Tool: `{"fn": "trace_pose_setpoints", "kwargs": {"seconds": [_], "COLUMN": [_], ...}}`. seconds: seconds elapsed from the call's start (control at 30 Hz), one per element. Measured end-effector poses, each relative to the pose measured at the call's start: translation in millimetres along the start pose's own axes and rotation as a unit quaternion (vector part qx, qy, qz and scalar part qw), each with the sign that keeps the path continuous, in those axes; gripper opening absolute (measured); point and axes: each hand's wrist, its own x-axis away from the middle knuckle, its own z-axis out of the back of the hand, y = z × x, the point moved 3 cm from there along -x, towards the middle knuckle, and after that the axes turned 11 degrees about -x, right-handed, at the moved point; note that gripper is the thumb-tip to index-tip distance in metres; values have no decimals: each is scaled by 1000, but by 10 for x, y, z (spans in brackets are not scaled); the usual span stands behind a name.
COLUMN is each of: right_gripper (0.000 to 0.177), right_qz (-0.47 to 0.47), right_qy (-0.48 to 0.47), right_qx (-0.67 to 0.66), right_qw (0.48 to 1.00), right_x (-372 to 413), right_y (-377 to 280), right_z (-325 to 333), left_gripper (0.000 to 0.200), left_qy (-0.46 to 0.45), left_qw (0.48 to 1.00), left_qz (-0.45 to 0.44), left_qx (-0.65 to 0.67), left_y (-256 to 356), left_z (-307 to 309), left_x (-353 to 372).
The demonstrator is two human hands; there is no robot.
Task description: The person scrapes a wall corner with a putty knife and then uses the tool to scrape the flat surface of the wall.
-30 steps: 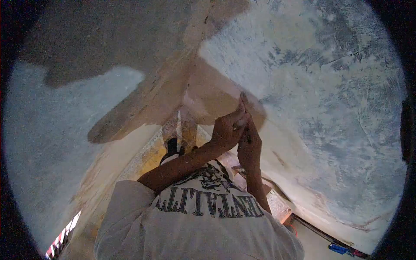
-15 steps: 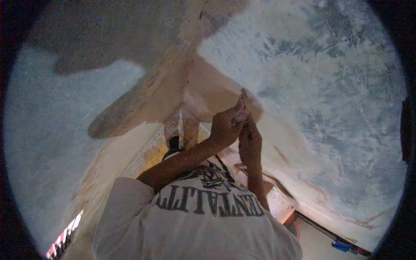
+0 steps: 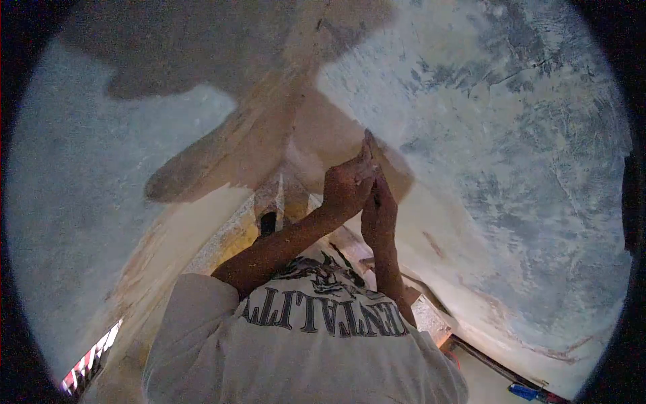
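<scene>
Near the patchy wall (image 3: 511, 175), left hand (image 3: 344, 188) and right hand (image 3: 379, 205) touch, pointing away from the shirt (image 3: 303, 363); I cannot tell their grip.

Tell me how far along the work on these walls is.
Likely partway. Done, by its look: the left wall, fairly even and pale where lit. In hand: the left hand and right hand meet near the corner; whether they hold anything is unclear. Probably left: the right wall, patchy with dark blotches, and brown marks lower down. Shadow hides some of the surface.
</scene>
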Motion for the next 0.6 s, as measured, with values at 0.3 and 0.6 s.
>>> {"fn": "trace_pose_setpoints", "kwargs": {"seconds": [0.3, 0.6], "right_gripper": [56, 47], "right_qz": [-54, 45], "right_qy": [-4, 13], "right_qx": [83, 74], "right_qw": [995, 996], "right_x": [119, 58], "right_y": [-121, -3], "right_z": [1, 8], "left_gripper": [44, 27], "left_qy": [-14, 20], "left_qw": [999, 999], "left_qz": [45, 47], "left_qx": [-16, 16], "left_y": [34, -86], "left_z": [-20, -91], "left_x": [111, 113]}}
